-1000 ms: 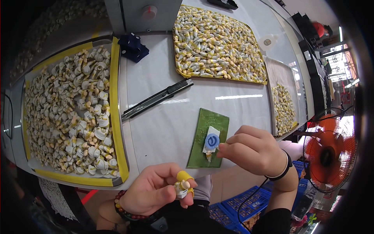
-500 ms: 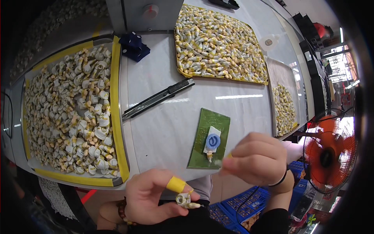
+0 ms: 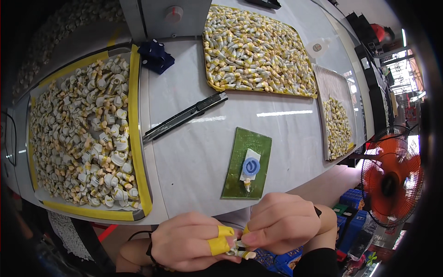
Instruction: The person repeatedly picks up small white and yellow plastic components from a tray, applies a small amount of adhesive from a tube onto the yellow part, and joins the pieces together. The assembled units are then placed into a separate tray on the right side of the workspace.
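My left hand (image 3: 191, 240), with yellow tape round its fingers, is closed on a small white figurine part (image 3: 232, 252) that has a narrow, peach-tipped piece sticking out. My right hand (image 3: 286, 224) meets it at the front edge of the table, thumb and fingers pinched against the part; whatever is between them is hidden. Just beyond the hands lies a green rectangular plate (image 3: 230, 184). On it are a blue round piece with a groove (image 3: 251, 166), set on a white pad, and a small white, yellow and peach part (image 3: 247, 185).
At the left, a yellow-taped tray (image 3: 136, 115) holds many white figurine parts. Another tray (image 3: 277, 94) of small white-and-yellow parts stands at the back, a partly filled one (image 3: 337, 83) at the right. A utility knife (image 3: 184, 115) and dark blue cloth (image 3: 156, 56) lie between. An orange fan (image 3: 391, 180) stands right.
My right hand has moved down and left from beside the green plate to the part in my left hand. My left hand has turned, and both hands now touch.
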### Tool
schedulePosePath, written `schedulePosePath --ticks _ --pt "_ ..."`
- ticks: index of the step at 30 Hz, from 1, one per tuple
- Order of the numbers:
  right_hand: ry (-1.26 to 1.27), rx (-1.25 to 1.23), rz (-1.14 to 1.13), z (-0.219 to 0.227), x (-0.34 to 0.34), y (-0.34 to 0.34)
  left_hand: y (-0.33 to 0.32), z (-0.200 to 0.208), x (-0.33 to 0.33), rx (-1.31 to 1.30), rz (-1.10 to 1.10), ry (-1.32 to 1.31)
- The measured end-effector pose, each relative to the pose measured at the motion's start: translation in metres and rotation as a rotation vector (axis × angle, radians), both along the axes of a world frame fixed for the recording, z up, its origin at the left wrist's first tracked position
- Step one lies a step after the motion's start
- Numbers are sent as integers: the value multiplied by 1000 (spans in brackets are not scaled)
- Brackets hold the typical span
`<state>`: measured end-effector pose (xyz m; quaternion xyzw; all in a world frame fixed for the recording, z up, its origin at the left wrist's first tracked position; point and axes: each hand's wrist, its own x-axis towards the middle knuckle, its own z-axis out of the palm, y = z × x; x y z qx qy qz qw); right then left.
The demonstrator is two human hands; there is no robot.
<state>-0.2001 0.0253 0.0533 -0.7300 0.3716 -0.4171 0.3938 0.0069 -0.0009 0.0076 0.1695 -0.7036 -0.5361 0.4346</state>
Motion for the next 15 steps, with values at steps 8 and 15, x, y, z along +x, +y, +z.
schedulePosePath --ticks 8,15 --pt "65 -36 141 1 -4 -12 -5 11 -5 -62 70 102" --pt "144 -76 -62 2 0 -2 -13 6 0 65 -175 -135"
